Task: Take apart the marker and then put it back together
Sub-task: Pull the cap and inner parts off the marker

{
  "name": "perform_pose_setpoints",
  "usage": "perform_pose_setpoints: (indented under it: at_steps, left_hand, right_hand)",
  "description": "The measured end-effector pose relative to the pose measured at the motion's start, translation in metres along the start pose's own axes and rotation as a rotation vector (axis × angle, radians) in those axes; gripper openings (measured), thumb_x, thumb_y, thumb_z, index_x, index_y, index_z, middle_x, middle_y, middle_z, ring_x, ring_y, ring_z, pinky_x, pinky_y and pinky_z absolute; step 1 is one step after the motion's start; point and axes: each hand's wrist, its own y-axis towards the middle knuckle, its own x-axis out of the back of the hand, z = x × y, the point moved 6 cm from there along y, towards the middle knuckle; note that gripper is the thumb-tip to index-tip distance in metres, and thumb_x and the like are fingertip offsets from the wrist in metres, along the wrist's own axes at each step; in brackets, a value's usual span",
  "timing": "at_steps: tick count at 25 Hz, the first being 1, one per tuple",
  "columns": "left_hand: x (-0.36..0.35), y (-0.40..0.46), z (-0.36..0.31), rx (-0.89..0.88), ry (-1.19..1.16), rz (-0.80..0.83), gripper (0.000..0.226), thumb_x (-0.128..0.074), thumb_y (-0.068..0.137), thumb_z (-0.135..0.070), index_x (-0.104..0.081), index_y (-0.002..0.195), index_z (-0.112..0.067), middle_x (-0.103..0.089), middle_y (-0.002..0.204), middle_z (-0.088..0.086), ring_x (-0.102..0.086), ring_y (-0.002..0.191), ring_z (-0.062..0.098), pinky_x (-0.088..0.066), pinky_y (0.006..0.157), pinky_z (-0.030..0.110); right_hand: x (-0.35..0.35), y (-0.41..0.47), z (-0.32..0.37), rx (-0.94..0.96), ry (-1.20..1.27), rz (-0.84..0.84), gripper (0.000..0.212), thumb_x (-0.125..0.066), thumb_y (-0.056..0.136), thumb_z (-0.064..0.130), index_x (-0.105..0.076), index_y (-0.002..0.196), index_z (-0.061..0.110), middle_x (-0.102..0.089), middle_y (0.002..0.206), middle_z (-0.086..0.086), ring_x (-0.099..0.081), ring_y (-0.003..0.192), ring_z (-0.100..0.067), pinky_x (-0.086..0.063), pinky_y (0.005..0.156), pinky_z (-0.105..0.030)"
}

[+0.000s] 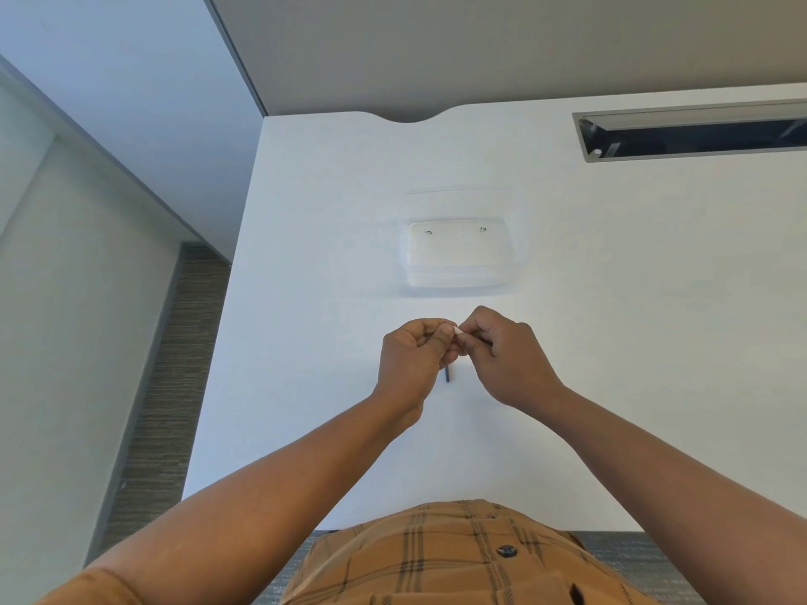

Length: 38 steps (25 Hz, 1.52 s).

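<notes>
My left hand (412, 364) and my right hand (502, 355) meet above the white table (611, 342), fingertips pinched together. Between them shows a small white piece of the marker (458, 330), most of it hidden by the fingers. A thin dark rod-like marker part (447, 375) pokes out below the hands; whether my left hand holds it or it lies on the table cannot be told.
A clear plastic tray (458, 281) sits on the table just beyond my hands. A metal-framed cable slot (694, 133) is cut into the table at the far right. The table's left edge drops to the floor.
</notes>
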Motion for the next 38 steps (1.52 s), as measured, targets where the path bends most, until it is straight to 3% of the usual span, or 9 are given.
perform_pose_setpoints:
  at_steps: [5,10,15,19,22,24,29,32,38]
  left_hand:
    - [0.000,0.001,0.001,0.026,-0.017,-0.035,0.012,-0.063,0.097,-0.011,-0.072,0.102,-0.004,-0.078,0.088,0.010,-0.075,0.086,0.017,-0.058,0.085,0.027]
    - [-0.003,0.002,0.002,0.095,-0.093,0.001,0.014,-0.061,0.098,-0.010,-0.071,0.103,-0.001,-0.076,0.100,0.016,-0.074,0.097,0.024,-0.058,0.093,0.032]
    - [-0.001,0.007,-0.004,0.101,-0.279,-0.010,0.014,-0.057,0.101,-0.010,-0.070,0.099,-0.007,-0.075,0.094,0.009,-0.071,0.091,0.019,-0.056,0.095,0.034]
    - [0.003,0.006,-0.032,-0.244,0.206,0.010,0.016,-0.054,0.101,-0.013,-0.069,0.101,-0.017,-0.072,0.088,-0.007,-0.067,0.086,0.009,-0.055,0.087,0.026]
    - [-0.009,0.000,-0.050,-0.561,0.638,0.107,0.020,-0.054,0.100,-0.011,-0.071,0.104,-0.021,-0.067,0.095,-0.010,-0.061,0.090,0.004,-0.046,0.081,0.014]
    - [-0.016,-0.001,-0.054,-0.703,0.791,0.179,0.021,-0.056,0.098,-0.010,-0.074,0.103,-0.021,-0.065,0.090,-0.005,-0.059,0.089,0.007,-0.047,0.078,0.019]
    - [-0.016,0.001,-0.055,-0.736,0.879,0.231,0.015,-0.066,0.093,-0.016,-0.078,0.087,-0.023,-0.061,0.075,-0.004,-0.055,0.077,0.009,-0.051,0.069,0.035]
    - [-0.019,0.003,-0.057,-0.758,0.945,0.301,0.014,-0.067,0.092,-0.011,-0.079,0.093,-0.018,-0.066,0.078,0.002,-0.057,0.078,0.016,-0.051,0.071,0.040]
    - [-0.022,0.002,-0.058,-0.989,1.266,0.276,0.017,-0.065,0.093,-0.012,-0.075,0.105,-0.018,-0.069,0.080,-0.001,-0.058,0.072,0.027,-0.048,0.056,0.034]
  right_hand:
    - [-0.001,-0.001,0.001,0.054,-0.034,-0.038,0.010,-0.057,0.099,0.021,-0.060,0.090,0.016,-0.072,0.072,-0.006,-0.064,0.065,-0.032,-0.054,0.061,-0.044]
    - [-0.003,-0.006,0.007,0.132,-0.186,-0.082,0.013,-0.053,0.101,0.020,-0.058,0.092,0.012,-0.061,0.060,-0.003,-0.050,0.051,-0.024,-0.041,0.052,-0.034]
    - [-0.003,-0.001,-0.001,-0.150,0.263,0.039,0.016,-0.062,0.097,0.017,-0.070,0.106,0.027,-0.073,0.098,0.012,-0.064,0.078,-0.007,-0.050,0.068,-0.018]
    - [0.010,0.001,-0.012,-0.356,0.557,-0.057,0.006,-0.064,0.095,0.015,-0.070,0.096,0.017,-0.071,0.098,0.002,-0.064,0.088,-0.014,-0.047,0.081,-0.029]
    - [0.015,0.003,-0.008,-0.372,0.637,-0.033,0.013,-0.059,0.098,0.014,-0.070,0.090,0.012,-0.071,0.089,-0.003,-0.063,0.079,-0.016,-0.046,0.077,-0.030]
    - [0.014,0.003,-0.004,-0.363,0.688,0.036,0.020,-0.056,0.100,0.015,-0.071,0.087,0.012,-0.070,0.085,-0.005,-0.060,0.072,-0.016,-0.045,0.072,-0.031]
    - [0.010,0.004,-0.004,-0.332,0.522,0.178,0.032,-0.054,0.103,0.033,-0.069,0.084,0.011,-0.064,0.078,-0.004,-0.050,0.061,-0.015,-0.041,0.062,-0.027]
    - [0.010,0.006,-0.007,-0.320,0.394,0.221,0.042,-0.049,0.105,0.039,-0.067,0.088,0.006,-0.061,0.072,-0.001,-0.047,0.061,-0.016,-0.040,0.061,-0.027]
    - [0.007,0.006,-0.007,-0.404,0.459,0.306,0.044,-0.044,0.106,0.040,-0.057,0.073,0.015,-0.057,0.066,-0.004,-0.040,0.055,-0.018,-0.032,0.053,-0.025]
